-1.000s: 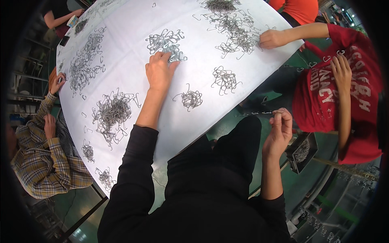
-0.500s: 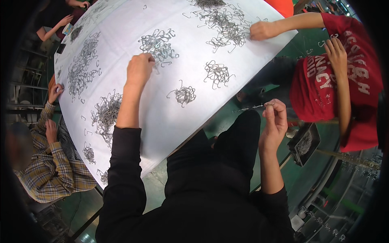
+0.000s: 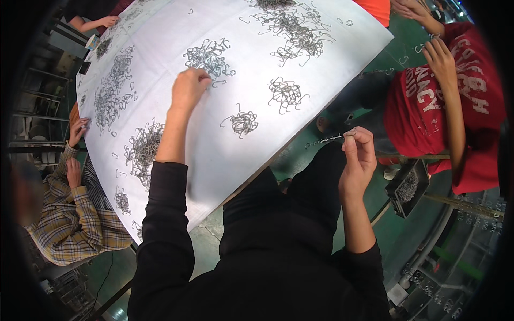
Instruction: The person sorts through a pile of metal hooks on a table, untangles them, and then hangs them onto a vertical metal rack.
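Silver-grey hooks (image 3: 208, 58), plain white tabletop (image 3: 235, 160)

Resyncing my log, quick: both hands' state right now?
Left hand: curled at near edge of wire hooks; can't tell whether it grips any.
Right hand: closed, pinching a thin, chain-like metal strand.

The bare left hand (image 3: 187, 92), back uppermost and fingers curled, is over the broad white-covered table (image 3: 230, 166), its black-sleeved left arm (image 3: 167, 214) stretched across the near edge. Right of that table, the bare right forearm (image 3: 357, 230) angles upward, the right hand (image 3: 357, 166) pinching thumb against forefinger.
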A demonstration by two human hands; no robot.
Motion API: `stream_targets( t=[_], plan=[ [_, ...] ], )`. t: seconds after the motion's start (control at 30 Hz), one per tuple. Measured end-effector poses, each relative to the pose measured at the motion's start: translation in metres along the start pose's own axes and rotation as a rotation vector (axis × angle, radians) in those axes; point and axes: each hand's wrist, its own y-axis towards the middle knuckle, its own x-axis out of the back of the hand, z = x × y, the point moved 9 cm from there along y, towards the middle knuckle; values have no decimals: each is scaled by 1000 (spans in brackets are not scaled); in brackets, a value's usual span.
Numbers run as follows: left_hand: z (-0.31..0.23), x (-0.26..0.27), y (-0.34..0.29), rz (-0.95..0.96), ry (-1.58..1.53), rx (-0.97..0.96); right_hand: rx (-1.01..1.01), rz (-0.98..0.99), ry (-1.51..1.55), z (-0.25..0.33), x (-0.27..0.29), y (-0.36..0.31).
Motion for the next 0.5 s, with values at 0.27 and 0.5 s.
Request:
stream_targets(
  t=[0.27, 0.5],
  plan=[
    [-14, -16, -39, -324, 97, -163, 24, 10, -19, 10, -2, 0],
    [-43, -3, -44, -353, -204, -113, 41, 50, -74, 10, -9, -4]
  ],
)
